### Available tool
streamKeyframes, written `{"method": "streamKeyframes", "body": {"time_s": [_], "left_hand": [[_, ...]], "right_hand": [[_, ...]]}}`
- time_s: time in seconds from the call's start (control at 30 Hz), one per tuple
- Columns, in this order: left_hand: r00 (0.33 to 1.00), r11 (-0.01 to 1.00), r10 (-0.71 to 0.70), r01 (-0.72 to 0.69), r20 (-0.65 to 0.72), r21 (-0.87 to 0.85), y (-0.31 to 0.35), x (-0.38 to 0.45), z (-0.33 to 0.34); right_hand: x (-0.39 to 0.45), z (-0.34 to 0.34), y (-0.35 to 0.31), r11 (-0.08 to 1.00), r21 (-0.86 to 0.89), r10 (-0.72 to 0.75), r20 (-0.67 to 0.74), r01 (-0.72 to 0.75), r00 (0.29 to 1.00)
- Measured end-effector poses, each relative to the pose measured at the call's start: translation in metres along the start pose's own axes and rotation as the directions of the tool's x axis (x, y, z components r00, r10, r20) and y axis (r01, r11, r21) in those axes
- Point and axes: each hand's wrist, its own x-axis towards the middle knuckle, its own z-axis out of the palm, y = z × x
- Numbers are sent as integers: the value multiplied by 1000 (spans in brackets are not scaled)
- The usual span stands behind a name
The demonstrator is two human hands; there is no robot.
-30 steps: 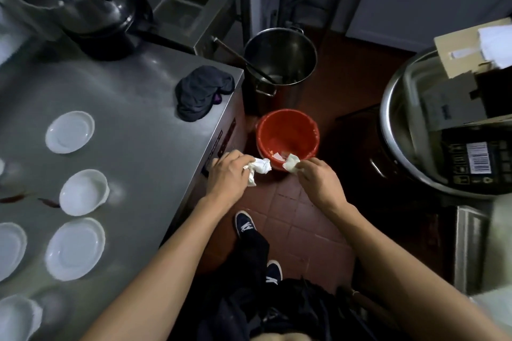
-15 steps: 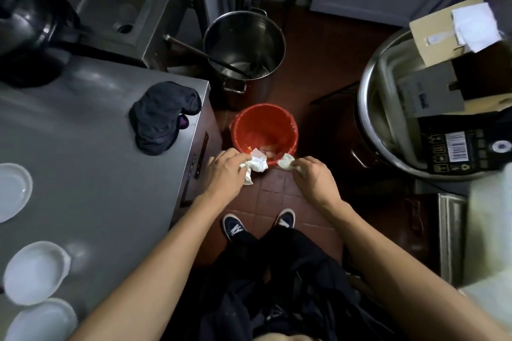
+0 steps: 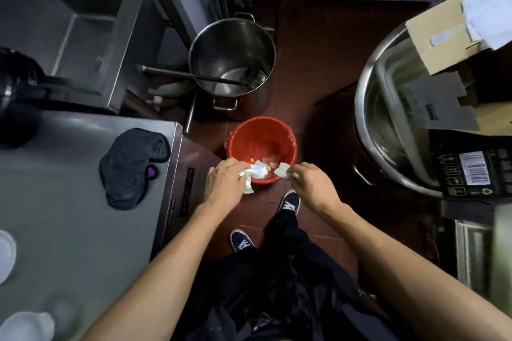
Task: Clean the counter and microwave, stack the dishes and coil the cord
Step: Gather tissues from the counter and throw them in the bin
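Both hands above the near rim of the round red plastic bucket (image 3: 263,147) on the floor. Left hand (image 3: 225,181), grip clamped on a crumpled white paper wad (image 3: 255,173); right hand (image 3: 311,187), grip pinched on a smaller white paper scrap (image 3: 281,169). Left of the bucket: stainless steel counter (image 3: 69,216) bearing a dark crumpled cloth (image 3: 130,166).

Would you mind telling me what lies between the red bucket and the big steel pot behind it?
Nothing: in the head view, only bare reddish floor tile separates the red bucket from the steel pot with the ladle resting in it.
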Motion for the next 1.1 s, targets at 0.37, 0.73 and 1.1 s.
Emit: {"method": "streamKeyframes", "body": {"time_s": [0.37,0.73,1.1], "left_hand": [[986,992,-123,122,116,14,14,55,35],[973,976,-172,190,154,-109,-38,131,106],[942,962,-241,265,233,-74,-130,202,204]], "right_hand": [[44,4,45,996,64,60,104,-67,993],[109,93,73,960,132,220,180,-245,959],[186,197,129,895,184,364,225,-406,904]]}}
